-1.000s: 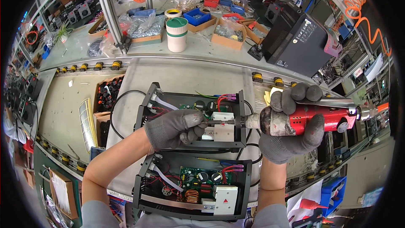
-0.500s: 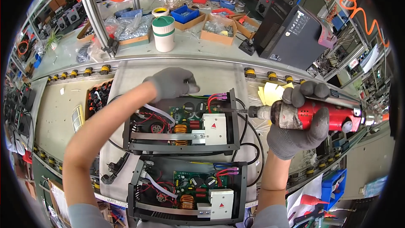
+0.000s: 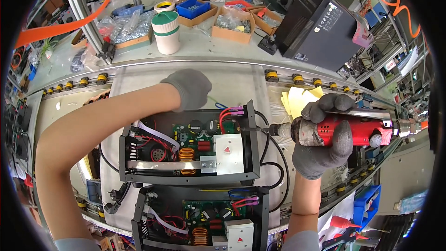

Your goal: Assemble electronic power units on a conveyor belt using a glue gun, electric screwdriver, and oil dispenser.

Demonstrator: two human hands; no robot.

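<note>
My right hand, in a grey glove, is wrapped round a red power screwdriver held level. Its long bit points left across the right wall of an open black metal case. Inside that case are a green circuit board, a copper coil, a white plate and red wires with purple connectors. My left hand, also gloved, is curled just behind the case's far edge. Its fingertips are hidden, close to a yellow-green wire; I cannot see whether it grips that wire.
A second similar open case stands nearer me. Black power cords loop at the right. Yellow paper slips lie beyond the screwdriver. On the far shelf stand a white-green cup, parts boxes and a dark computer tower.
My left hand has turned, its thumb and fingers now out of sight. The cases sit further left and lower in view. My right hand still holds the screwdriver at about the same height.
</note>
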